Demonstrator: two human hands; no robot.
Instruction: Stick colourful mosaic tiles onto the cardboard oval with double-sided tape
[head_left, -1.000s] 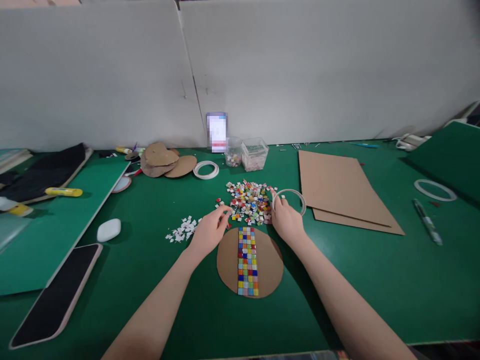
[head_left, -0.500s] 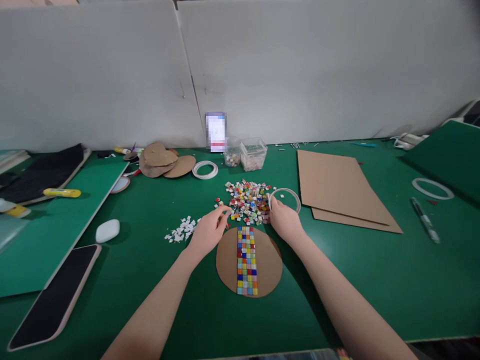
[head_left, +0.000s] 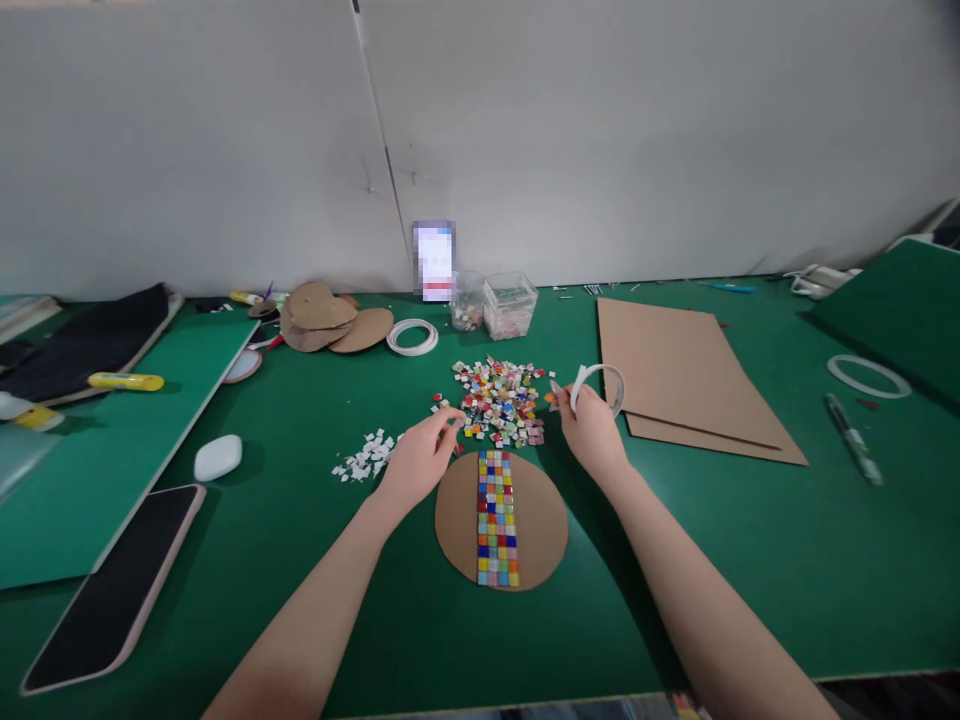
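A round cardboard disc (head_left: 540, 520) lies before me, with a strip of small coloured mosaic tiles (head_left: 497, 520) running down its middle. Beyond the disc spreads a loose pile of mosaic tiles (head_left: 499, 395). My left hand (head_left: 420, 450) is at the pile's lower left, thumb and fingertips pinched together; whatever they hold is too small to make out. To the right of the pile, my right hand (head_left: 592, 430) is closed on a roll of white tape (head_left: 616, 385), which loops up over the fingers. Small orange and pale pieces (head_left: 551, 398) show at its fingertips.
White paper scraps (head_left: 366, 458) lie left of my left hand. Further back stand clear plastic containers (head_left: 510, 305), another tape roll (head_left: 412, 338) and stacked cardboard discs (head_left: 319, 310). Cardboard sheets (head_left: 682, 370) lie right; a dark phone (head_left: 112, 590) and white case (head_left: 218, 458) lie left.
My right hand has moved right, away from the pile's edge, carrying the tape roll, which has tilted. Small pieces now show at its fingertips. My left hand stays almost in place.
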